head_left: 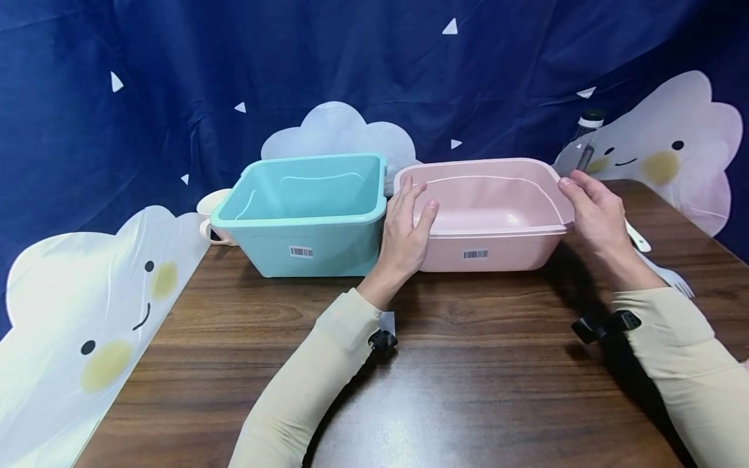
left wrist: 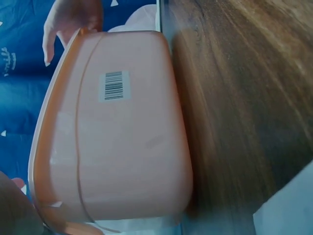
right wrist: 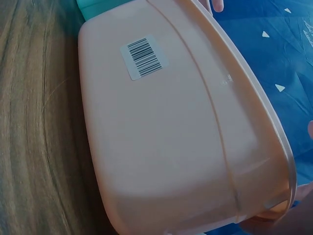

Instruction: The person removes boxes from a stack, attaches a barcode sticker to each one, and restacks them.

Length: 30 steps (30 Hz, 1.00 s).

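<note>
A pink plastic bin [head_left: 503,253] with a barcode sticker stands on the table in the head view. At its right end my right hand [head_left: 599,211] grips the rim, thumb and fingers at the edge. My left hand [head_left: 404,234] lies against the bin's left end, fingers extended and thumb apart; its contact with the rim is partly hidden. Both wrist views show the bin's barcoded side wall, the pink bin [left wrist: 127,137] filling most of the left one and the pink bin [right wrist: 151,127] the right one. A teal bin [head_left: 316,250] stands just left of my left hand.
Behind the teal bin is a pale pink mug [head_left: 221,238]. To the right lie a white fork [head_left: 673,279] and another white handle [head_left: 638,237], with a dark-capped bottle [head_left: 587,130] farther back. A blue cloth [head_left: 363,58] hangs behind the wooden table [head_left: 468,390].
</note>
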### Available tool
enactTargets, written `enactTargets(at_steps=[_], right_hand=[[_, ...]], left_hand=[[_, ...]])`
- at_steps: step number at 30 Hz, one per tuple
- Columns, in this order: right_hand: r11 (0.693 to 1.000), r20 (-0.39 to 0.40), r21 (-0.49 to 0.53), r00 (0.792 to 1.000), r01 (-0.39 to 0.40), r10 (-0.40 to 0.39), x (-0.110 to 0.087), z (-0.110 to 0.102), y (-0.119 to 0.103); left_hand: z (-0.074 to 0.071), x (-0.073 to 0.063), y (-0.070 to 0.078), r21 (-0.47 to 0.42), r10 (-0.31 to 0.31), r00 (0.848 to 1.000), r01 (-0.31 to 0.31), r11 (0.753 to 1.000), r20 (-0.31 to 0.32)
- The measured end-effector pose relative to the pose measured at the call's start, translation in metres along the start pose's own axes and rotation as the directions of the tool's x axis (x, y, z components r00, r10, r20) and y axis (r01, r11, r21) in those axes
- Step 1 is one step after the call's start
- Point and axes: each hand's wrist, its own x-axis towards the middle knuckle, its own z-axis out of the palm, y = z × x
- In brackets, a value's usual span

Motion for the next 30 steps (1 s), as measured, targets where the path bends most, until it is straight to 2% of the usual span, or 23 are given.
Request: enactTargets(at_steps=[6, 10, 19, 25, 30], right_hand=[[0.998, 0.015, 0.064, 1.0, -0.007, 0.006, 0.0, 0.0, 0.003], [0.998, 0.018, 0.058, 1.0, 0.002, -0.003, 0.0, 0.001, 0.004], [0.993, -0.005, -0.104, 0.999, 0.047, -0.047, -0.004, 0.008, 0.005], [0.962, -0.048, -0.257, 0.993, 0.096, -0.112, -0.007, 0.012, 0.006], [0.938, -0.092, -0.329, 0.984, 0.113, -0.15, -0.008, 0.009, 0.003]], left_hand=[[0.003, 0.0, -0.001, 0.045, -0.075, 0.997, 0.073, 0.996, 0.031], [0.004, 0.0, -0.002, 0.062, -0.111, 0.993, 0.108, 0.992, 0.046], [0.004, -0.001, -0.002, 0.066, -0.127, 0.991, 0.124, 0.99, 0.042], [0.003, -0.001, -0.001, 0.07, -0.108, 0.993, 0.105, 0.992, 0.039], [0.0, -0.001, 0.006, 0.062, -0.064, 0.998, 0.062, 0.996, 0.02]])
